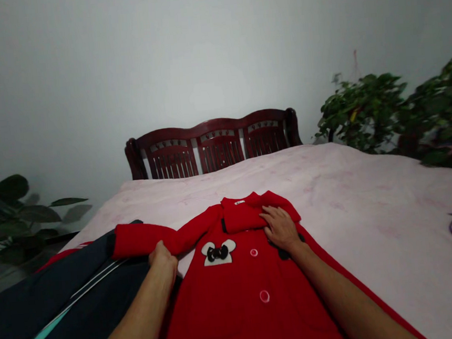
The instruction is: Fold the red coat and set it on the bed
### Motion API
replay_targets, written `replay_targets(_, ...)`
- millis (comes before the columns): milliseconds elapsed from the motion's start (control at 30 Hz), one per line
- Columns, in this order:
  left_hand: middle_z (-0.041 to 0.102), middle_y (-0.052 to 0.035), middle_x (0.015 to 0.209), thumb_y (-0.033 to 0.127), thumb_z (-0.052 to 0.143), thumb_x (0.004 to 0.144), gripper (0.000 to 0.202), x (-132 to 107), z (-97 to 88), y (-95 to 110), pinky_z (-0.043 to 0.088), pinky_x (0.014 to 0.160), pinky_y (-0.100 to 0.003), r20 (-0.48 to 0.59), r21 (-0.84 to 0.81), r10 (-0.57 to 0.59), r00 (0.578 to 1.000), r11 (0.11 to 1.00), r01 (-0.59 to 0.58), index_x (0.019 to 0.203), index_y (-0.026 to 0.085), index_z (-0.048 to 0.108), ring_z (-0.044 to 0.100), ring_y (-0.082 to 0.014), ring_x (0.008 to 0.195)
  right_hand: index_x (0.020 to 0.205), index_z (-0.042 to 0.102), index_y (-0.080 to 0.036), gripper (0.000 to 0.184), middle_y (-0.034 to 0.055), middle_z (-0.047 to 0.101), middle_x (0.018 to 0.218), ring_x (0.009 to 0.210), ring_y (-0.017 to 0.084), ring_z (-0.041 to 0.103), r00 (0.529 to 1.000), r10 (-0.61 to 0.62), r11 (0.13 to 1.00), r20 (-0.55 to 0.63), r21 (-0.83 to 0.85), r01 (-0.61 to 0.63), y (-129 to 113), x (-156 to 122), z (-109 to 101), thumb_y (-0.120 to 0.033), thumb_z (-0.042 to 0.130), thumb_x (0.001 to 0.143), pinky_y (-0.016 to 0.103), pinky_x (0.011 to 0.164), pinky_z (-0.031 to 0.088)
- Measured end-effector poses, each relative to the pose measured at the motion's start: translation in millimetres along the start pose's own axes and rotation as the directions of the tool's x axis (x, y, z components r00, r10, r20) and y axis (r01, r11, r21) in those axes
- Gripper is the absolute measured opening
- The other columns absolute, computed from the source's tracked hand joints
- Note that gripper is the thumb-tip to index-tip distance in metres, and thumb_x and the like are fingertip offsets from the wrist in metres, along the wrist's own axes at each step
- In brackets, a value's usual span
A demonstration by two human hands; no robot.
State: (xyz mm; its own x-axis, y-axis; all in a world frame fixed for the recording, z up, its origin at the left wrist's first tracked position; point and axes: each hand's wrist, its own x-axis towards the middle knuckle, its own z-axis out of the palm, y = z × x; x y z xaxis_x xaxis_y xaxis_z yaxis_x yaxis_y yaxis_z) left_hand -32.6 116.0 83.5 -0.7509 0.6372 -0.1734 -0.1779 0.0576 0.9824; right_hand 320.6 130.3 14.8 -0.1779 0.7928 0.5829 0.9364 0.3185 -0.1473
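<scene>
The left hand (162, 258) grips clenched on the sleeve (137, 240) of a red button-front coat (231, 317) lying on a pale pink bedspread (370, 194), the right hand (280, 228) flat and released on the folded cloth (241, 215) — too hard a tug could skew the coat.

My one feed comes from the camera worn on the person's head, looking forward and tilted down, with the left hand (162, 257) and right hand (280, 228) reaching in from the bottom edge. The red coat (227, 317) sits nearest my lens, low and center in the frame. Beyond it, I look across the pink bedspread (370, 194) toward the dark wooden headboard (216, 144) and pale wall (122, 68), both much farther off.
</scene>
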Motion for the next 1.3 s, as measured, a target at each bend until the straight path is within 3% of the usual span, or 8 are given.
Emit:
replay_targets(200, 0.069, -0.0164, 0.109, 0.033, 0.040, 0.088, 0.039, -1.1, 30.0, 53.6, 0.054, 0.091, -0.038, 0.022, 0.182, 0.439, 0.898, 0.881, -0.436, 0.113, 0.009, 0.059, 0.067, -0.0267, 0.103, 0.141, 0.052, -0.021, 0.050, 0.0095, 0.034, 0.158, 0.146, 0.029, 0.026, 0.987, 0.044, 0.982, -0.152, -0.175, -0.071, -4.1, 8.4, -12.4, -0.040, 0.047, 0.094, 0.051, 0.119, 0.014)
replay_targets(367, 0.067, -0.0210, 0.118, 0.027, 0.046, 0.087, 0.039, -33.7, 63.1, 67.9, 0.044, 0.103, -0.046, 0.441, 0.329, 0.631, 0.639, 0.549, -0.769, 0.119, 0.009, 0.059, 0.060, -0.0328, 0.117, 0.131, 0.061, -0.014, 0.047, 0.0156, 0.046, 0.150, 0.140, 0.035, 0.037, 0.963, 0.267, 0.955, 0.045, -0.149, -0.258, 8.2, 16.1, -0.1, -0.039, 0.047, 0.093, 0.052, 0.114, 0.022)
replay_targets(533, 0.049, -0.0085, 0.150, 0.024, 0.062, 0.081, 0.057, -83.0, 91.5, -4.2, 0.021, 0.119, -0.052, 0.881, 0.211, 0.372, 0.293, 0.247, -0.946, 0.137, 0.027, 0.053, 0.038, -0.0300, 0.142, 0.137, 0.054, -0.014, 0.047, 0.0109, 0.049, 0.148, 0.140, 0.026, 0.037, 0.925, 0.380, 0.925, -0.014, 0.017, -0.380, 23.0, 7.6, 2.3, -0.026, 0.041, 0.093, 0.042, 0.118, 0.021)
replay_targets(667, 0.031, -0.0207, 0.158, 0.044, 0.058, 0.087, 0.069, -91.6, 93.6, -60.2, 0.013, 0.114, -0.068, 0.960, 0.218, 0.142, 0.239, 0.153, -0.964, 0.149, 0.020, 0.040, 0.023, -0.0407, 0.147, 0.142, 0.047, -0.014, 0.052, 0.0116, 0.050, 0.146, 0.135, 0.025, 0.043, 0.853, 0.521, 0.852, -0.030, 0.067, -0.519, 40.5, 0.6, 0.3, -0.020, 0.031, 0.093, 0.040, 0.113, 0.032)
replay_targets(833, 0.020, -0.0155, 0.163, 0.048, 0.052, 0.091, 0.071, -75.9, 66.7, -58.2, 0.012, 0.120, -0.053, 0.985, 0.166, 0.021, 0.169, 0.108, -0.980, 0.154, 0.024, 0.029, 0.013, -0.0317, 0.151, 0.139, 0.050, -0.015, 0.050, 0.0101, 0.050, 0.147, 0.137, 0.021, 0.042, 0.852, 0.514, 0.840, 0.104, 0.140, -0.524, 54.7, 3.9, 0.1, -0.026, 0.030, 0.095, 0.035, 0.115, 0.031)
replay_targets(933, 0.022, -0.0156, 0.162, 0.046, 0.043, 0.095, 0.066, -68.2, 20.0, -44.5, 0.020, 0.120, -0.045, 0.985, 0.174, -0.014, 0.174, 0.128, -0.976, 0.153, 0.018, 0.030, 0.018, -0.0273, 0.150, 0.143, 0.045, -0.013, 0.054, 0.0131, 0.045, 0.150, 0.140, 0.024, 0.038, 0.855, 0.482, 0.843, 0.193, 0.162, -0.512, 57.0, -0.1, -10.5, -0.030, 0.039, 0.092, 0.037, 0.116, 0.028)
replay_targets(1033, 0.031, -0.0136, 0.160, 0.043, 0.036, 0.097, 0.063, -59.5, -47.5, -38.3, 0.024, 0.121, -0.040, 0.969, 0.231, 0.011, 0.245, 0.296, -0.927, 0.152, 0.013, 0.032, 0.029, -0.0236, 0.147, 0.144, 0.043, -0.013, 0.062, 0.0129, 0.048, 0.148, 0.136, 0.025, 0.044, 0.857, 0.427, 0.854, 0.289, 0.182, -0.487, 58.2, -19.6, -35.3, -0.030, 0.050, 0.085, 0.037, 0.113, 0.033)
replay_targets(1300, 0.053, -0.0110, 0.146, 0.058, 0.052, 0.084, 0.072, -44.7, -199.7, -42.0, 0.034, 0.116, -0.043, 0.785, 0.470, 0.010, 0.620, 0.641, -0.606, 0.141, 0.015, 0.051, 0.047, -0.0296, 0.136, 0.109, 0.071, -0.017, 0.040, 0.0132, 0.073, 0.112, 0.104, 0.028, 0.066, 0.768, 0.395, 0.853, 0.504, 0.108, -0.510, 47.5, -110.7, -130.9, -0.036, 0.059, 0.076, 0.035, 0.092, 0.049)
